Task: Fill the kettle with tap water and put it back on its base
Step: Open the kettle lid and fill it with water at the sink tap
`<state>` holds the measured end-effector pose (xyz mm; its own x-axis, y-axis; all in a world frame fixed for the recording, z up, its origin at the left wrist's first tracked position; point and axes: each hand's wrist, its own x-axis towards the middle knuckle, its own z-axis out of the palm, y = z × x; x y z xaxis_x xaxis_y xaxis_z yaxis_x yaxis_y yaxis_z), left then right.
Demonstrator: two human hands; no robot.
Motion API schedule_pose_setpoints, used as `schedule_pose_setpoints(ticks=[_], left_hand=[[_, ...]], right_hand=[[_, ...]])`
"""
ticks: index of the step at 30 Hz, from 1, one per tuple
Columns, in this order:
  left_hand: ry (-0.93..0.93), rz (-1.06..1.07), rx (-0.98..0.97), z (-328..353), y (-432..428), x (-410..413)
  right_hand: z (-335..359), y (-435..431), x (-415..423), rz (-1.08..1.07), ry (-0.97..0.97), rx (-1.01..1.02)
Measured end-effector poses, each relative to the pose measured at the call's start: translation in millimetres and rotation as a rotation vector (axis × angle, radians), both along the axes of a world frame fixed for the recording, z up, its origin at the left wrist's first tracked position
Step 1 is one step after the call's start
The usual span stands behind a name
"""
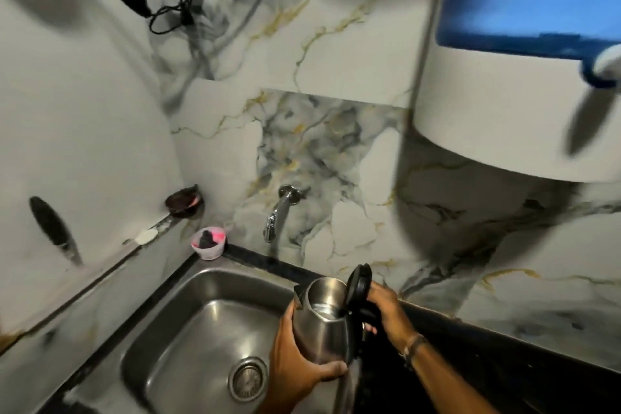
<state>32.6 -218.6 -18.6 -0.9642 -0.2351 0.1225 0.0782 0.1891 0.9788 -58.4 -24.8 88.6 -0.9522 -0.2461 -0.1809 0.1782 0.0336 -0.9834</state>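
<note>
Rectangular stainless-steel sink basin [188,323] occupies 7 o'clock of the view; its round perforated drain [248,379] sits near the basin's right wall. Black stone counter edge [470,339] borders the sink on the back and right, running toward 4 o'clock. Chrome wall tap [280,212] projects from the marble-patterned tile wall [336,77] just above centre, spout pointing down; open air lies between spout and basin below it. Small white cup with pink stains [209,243] stands on the back rim at the basin's 11 o'clock corner, well apart from the hands. White-and-blue wall-mounted appliance [504,60] overhangs at 2 o'clock, well above the counter. Brushed stainless-steel electric kettle [322,323] is held over the basin's right edge at 6 o'clock, below and to the right of the tap, not under the spout. Its black hinged lid [359,282] stands raised, mouth open; the interior shows a bright reflective bottom, water level cannot be told. Left hand [295,366] wraps the lower body, fingers curled around it, thumb under the base. Right hand [386,316] is closed around the black handle at the kettle's 3 o'clock side; a band shows at that wrist.
</note>
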Motion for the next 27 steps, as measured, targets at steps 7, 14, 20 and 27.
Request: schedule_pose_setpoints(ticks=[7, 14, 20, 27], left_hand=[[-0.196, 0.247, -0.051, 26, -131, -47], [-0.225, 0.185, -0.26, 87, -200, -154], [-0.225, 0.206, -0.49, 102, -176, -191], [-0.25, 0.275, -0.517, 93, -165, -201]], right_hand=[[-24, -88, -32, -0.066, 0.014, 0.09], [-47, -136, -51, -0.179, -0.015, 0.114], [-53, -158, -64, -0.232, -0.029, 0.157], [-55, -172, -75, -0.242, -0.039, 0.167]])
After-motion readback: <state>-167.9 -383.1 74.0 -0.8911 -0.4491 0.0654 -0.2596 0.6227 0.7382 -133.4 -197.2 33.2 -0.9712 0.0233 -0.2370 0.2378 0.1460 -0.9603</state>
